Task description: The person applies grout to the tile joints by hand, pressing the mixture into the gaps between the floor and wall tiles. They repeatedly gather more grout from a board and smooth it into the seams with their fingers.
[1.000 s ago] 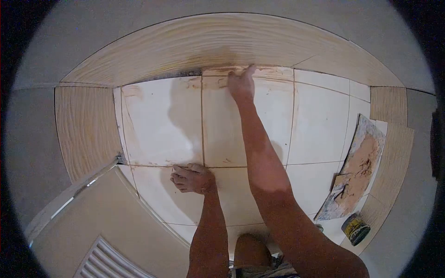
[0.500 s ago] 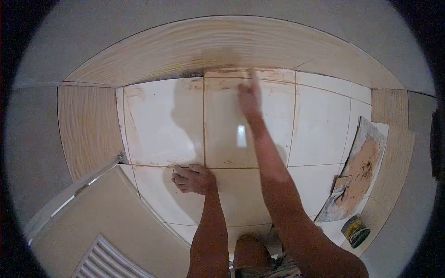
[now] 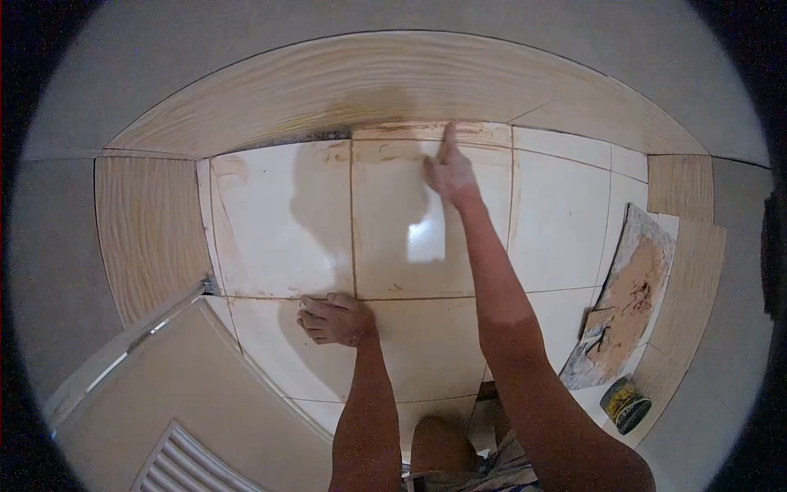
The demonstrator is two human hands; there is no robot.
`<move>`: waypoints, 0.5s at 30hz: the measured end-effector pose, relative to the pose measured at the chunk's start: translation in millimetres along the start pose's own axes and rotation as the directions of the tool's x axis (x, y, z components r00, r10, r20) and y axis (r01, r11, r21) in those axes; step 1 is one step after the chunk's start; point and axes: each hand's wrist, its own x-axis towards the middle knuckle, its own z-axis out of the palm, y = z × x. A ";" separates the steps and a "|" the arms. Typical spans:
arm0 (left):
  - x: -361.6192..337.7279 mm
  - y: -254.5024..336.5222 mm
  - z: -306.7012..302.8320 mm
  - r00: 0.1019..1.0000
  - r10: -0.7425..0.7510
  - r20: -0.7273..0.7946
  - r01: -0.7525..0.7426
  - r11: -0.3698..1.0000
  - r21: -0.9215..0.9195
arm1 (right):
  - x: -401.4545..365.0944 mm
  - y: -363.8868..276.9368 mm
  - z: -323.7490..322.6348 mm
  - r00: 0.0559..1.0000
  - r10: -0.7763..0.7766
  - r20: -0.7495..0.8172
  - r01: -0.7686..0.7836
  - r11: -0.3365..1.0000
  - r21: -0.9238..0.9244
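Observation:
My right hand (image 3: 452,174) reaches to the far edge of the floor, index finger stretched out and its tip at the joint where the floor meets the wall tiles (image 3: 393,66). Its other fingers are partly curled and it holds nothing. Brown grout (image 3: 484,131) is smeared along that joint, while a dark gap (image 3: 324,135) shows further left. My left hand (image 3: 338,320) leans on the white floor tiles (image 3: 262,221), fingers spread and slightly bent, close to a brown grout line. Pale residue coats its fingers.
On the right, a grey board (image 3: 630,225) carries brown grout (image 3: 643,275), with a small flat piece (image 3: 597,325) on its left edge. A yellow and dark tin (image 3: 626,406) stands near it. A door (image 3: 188,369) with a slatted vent (image 3: 193,463) occupies the lower left.
My right hand has shifted slightly right relative to the tiles along the far joint, and shows less blur. My left hand stays planted on the floor. The whole view has shifted slightly.

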 end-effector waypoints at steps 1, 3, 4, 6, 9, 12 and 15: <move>-0.2 -0.8 -0.9 1.000 -0.004 0.005 0.004 1.000 -0.003 | -1.3 -7.5 0.4 0.995 0.017 0.101 -0.017 1.000 0.007; 1.4 1.1 -1.9 1.000 -0.009 0.009 0.009 1.000 -0.009 | 3.8 -14.2 14.2 0.968 0.015 0.252 -0.011 1.000 -0.018; 2.4 2.3 -5.2 1.000 -0.007 0.011 0.007 1.000 -0.001 | 0.8 -23.1 16.9 0.968 0.017 0.252 -0.012 1.000 -0.020; 2.5 2.2 -5.4 1.000 -0.006 0.014 0.006 1.000 0.007 | -4.8 -40.8 24.5 0.962 -0.059 0.267 0.072 0.997 -0.039; 1.9 -0.3 -2.4 1.000 -0.003 -0.013 0.003 1.000 0.015 | -3.7 -48.2 46.7 0.949 -0.215 0.229 0.217 0.976 0.018; 2.9 5.2 -7.2 0.999 0.002 -0.039 0.000 0.999 0.049 | -6.3 -67.1 46.5 0.928 -0.184 0.325 0.194 0.981 0.001; 3.6 11.7 -15.0 0.988 -0.099 0.119 0.099 0.995 0.006 | -0.8 -43.1 74.2 0.882 -0.455 0.121 0.410 0.869 0.276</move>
